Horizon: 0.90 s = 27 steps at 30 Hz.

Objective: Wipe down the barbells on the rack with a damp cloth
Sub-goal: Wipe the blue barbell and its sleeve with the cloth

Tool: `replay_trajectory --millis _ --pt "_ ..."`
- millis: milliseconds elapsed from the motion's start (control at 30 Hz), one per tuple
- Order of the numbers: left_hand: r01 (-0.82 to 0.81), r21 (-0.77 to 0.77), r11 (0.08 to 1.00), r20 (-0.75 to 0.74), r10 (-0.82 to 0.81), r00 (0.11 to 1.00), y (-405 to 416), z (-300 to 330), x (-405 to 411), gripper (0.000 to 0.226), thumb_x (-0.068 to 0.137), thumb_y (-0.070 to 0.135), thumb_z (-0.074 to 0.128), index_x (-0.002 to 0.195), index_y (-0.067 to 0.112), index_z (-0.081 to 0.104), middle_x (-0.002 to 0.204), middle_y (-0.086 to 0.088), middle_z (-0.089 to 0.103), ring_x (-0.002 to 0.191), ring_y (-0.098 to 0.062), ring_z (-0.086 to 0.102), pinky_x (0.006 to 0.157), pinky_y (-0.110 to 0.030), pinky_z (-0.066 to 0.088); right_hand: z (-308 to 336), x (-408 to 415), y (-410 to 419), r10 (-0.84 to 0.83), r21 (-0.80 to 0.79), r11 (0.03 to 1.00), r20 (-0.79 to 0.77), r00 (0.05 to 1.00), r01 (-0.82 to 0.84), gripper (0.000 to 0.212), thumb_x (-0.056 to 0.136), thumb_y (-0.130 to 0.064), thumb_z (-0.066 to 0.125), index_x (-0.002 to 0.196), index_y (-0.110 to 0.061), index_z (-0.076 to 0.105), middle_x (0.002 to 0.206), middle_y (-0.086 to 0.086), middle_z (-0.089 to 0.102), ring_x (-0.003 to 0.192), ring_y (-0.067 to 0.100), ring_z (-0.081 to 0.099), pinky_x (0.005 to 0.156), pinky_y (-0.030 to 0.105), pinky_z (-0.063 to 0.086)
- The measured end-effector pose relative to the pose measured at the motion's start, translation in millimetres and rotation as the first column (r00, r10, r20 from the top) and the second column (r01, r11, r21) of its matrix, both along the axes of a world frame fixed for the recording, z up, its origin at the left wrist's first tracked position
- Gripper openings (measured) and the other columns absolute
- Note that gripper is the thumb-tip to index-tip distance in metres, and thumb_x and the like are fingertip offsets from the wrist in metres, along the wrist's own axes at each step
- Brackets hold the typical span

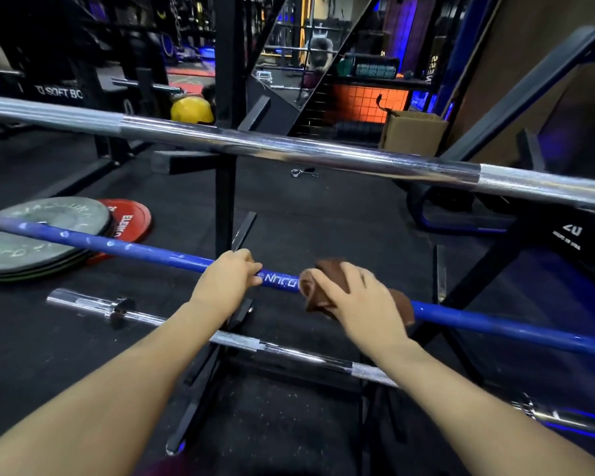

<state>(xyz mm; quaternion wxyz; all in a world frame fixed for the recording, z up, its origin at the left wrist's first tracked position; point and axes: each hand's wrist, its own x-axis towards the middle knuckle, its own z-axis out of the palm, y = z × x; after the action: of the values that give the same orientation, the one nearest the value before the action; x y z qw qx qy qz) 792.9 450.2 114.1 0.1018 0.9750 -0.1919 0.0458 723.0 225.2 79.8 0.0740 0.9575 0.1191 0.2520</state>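
My right hand (352,297) wraps the brown cloth (318,290) around the blue barbell (134,249), which runs left to right, while my left hand (229,280) curls round it just beside.

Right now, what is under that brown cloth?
The brown cloth is wrapped over the blue barbell, with the right hand pressing on top. The bar runs out both sides, but the stretch beneath the cloth is covered, so its state cannot be seen.
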Motion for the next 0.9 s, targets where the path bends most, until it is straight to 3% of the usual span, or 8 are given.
replay_trajectory --millis 133,200,333,467,533,600,700,900 --pt "-0.002 -0.003 1.000 0.001 0.002 1.000 -3 -1 0 0.032 0.095 0.032 0.052 0.119 0.012 0.063 0.117 0.000 0.053 0.109 -0.019 0.047 0.091 -0.036 0.043 -3 9 15 -0.115 0.040 0.992 -0.022 0.993 0.115 0.065 0.062 -0.037 0.085 0.122 -0.027 0.063 0.096 0.015 0.059 0.071 0.035 0.055 0.055 0.039 0.048" --pt "0.000 -0.006 1.000 -0.002 0.000 1.000 -4 -1 1 0.030 0.094 0.030 0.054 0.115 0.011 0.065 0.114 -0.002 0.054 0.108 -0.020 0.047 0.089 -0.036 0.043 8 23 48 -0.115 0.037 0.992 -0.057 0.992 0.117 0.062 0.067 -0.045 0.080 0.124 -0.029 0.061 0.102 0.015 0.059 0.073 0.034 0.054 0.056 0.037 0.046" --pt "0.001 -0.038 0.999 0.015 0.000 1.000 2 -4 3 0.018 0.090 0.017 0.059 0.097 0.005 0.070 0.101 -0.004 0.053 0.098 -0.023 0.051 0.082 -0.037 0.044 19 39 78 -0.028 0.029 0.999 -0.278 0.960 0.037 0.058 0.098 -0.045 0.041 0.149 -0.030 0.019 0.142 0.016 0.032 0.112 0.038 0.042 0.082 0.044 0.042" --pt "-0.046 -0.006 0.999 -0.038 0.046 0.998 -2 0 1 0.027 0.092 0.022 0.059 0.113 0.008 0.066 0.113 -0.005 0.055 0.107 -0.023 0.049 0.092 -0.037 0.041 13 19 36 0.024 0.015 1.000 -0.115 0.993 -0.023 0.071 0.065 -0.033 0.080 0.132 -0.034 0.055 0.108 0.014 0.059 0.075 0.032 0.056 0.053 0.034 0.045" --pt "-0.070 0.019 0.997 -0.054 0.071 0.996 -9 3 0 0.031 0.094 0.023 0.056 0.119 0.007 0.064 0.119 -0.007 0.054 0.112 -0.024 0.048 0.095 -0.036 0.039 7 13 16 0.020 0.015 1.000 -0.085 0.996 -0.019 0.072 0.059 -0.026 0.082 0.127 -0.031 0.060 0.101 0.015 0.061 0.070 0.032 0.055 0.050 0.034 0.045" --pt "-0.095 0.034 0.995 -0.073 0.098 0.993 -16 7 -4 0.032 0.094 0.023 0.055 0.120 0.006 0.062 0.122 -0.008 0.053 0.114 -0.025 0.048 0.097 -0.036 0.038 19 14 21 0.015 0.079 0.997 -0.169 0.985 -0.002 0.066 0.074 -0.033 0.075 0.135 -0.029 0.051 0.116 0.016 0.055 0.085 0.035 0.055 0.061 0.038 0.048" --pt "-0.121 0.060 0.991 -0.070 0.125 0.990 -21 12 -8 0.031 0.095 0.022 0.053 0.122 0.009 0.062 0.121 -0.009 0.052 0.112 -0.026 0.048 0.095 -0.036 0.039 31 32 52 0.065 0.155 0.988 -0.345 0.936 -0.012 0.055 0.098 -0.040 0.045 0.147 -0.027 0.023 0.142 0.015 0.029 0.116 0.038 0.039 0.085 0.044 0.043" --pt "-0.162 -0.017 0.987 -0.090 0.160 0.983 -21 16 -15 0.024 0.092 0.012 0.055 0.111 0.011 0.069 0.111 -0.008 0.055 0.101 -0.026 0.055 0.083 -0.031 0.042 28 38 54 0.134 0.112 0.989 -0.368 0.920 -0.099 0.054 0.101 -0.039 0.040 0.148 -0.025 0.018 0.145 0.015 0.026 0.117 0.039 0.038 0.080 0.043 0.044"
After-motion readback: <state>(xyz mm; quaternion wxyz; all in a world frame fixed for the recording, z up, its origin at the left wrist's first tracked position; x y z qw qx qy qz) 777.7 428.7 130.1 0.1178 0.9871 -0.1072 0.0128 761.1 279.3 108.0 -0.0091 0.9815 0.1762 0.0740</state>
